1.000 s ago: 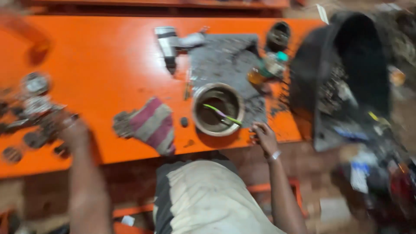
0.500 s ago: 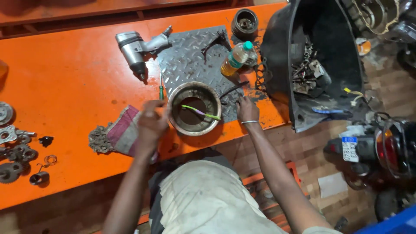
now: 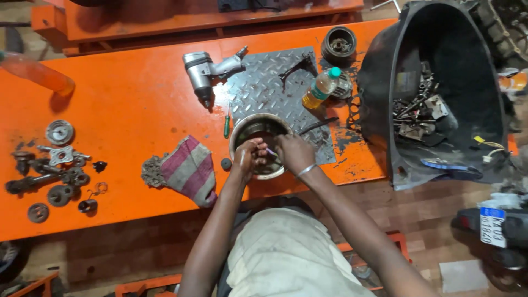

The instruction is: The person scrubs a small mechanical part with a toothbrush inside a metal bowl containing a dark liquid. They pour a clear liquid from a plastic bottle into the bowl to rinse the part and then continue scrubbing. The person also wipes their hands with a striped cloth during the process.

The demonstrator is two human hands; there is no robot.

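Note:
My two hands meet over a round metal bowl (image 3: 258,120) near the front edge of the orange bench (image 3: 126,104). My left hand (image 3: 250,157) has its fingers curled inside the bowl; what it holds is hidden. My right hand (image 3: 294,154), with a bangle at the wrist, is beside it. A short purple piece of a brush (image 3: 271,150) shows between the two hands, against my right thumb. The rest of the brush is covered.
A grey impact wrench (image 3: 206,71), a ribbed steel plate (image 3: 269,82), a plastic bottle (image 3: 322,88) and a green screwdriver (image 3: 226,124) lie behind the bowl. A striped rag (image 3: 190,168) lies to its left, several gears (image 3: 55,170) at far left. A black tub (image 3: 379,110) of parts is on the right.
My left hand came from the gears at far left to the bowl. My right hand moved off the plate into the bowl. The brush no longer lies loose in it.

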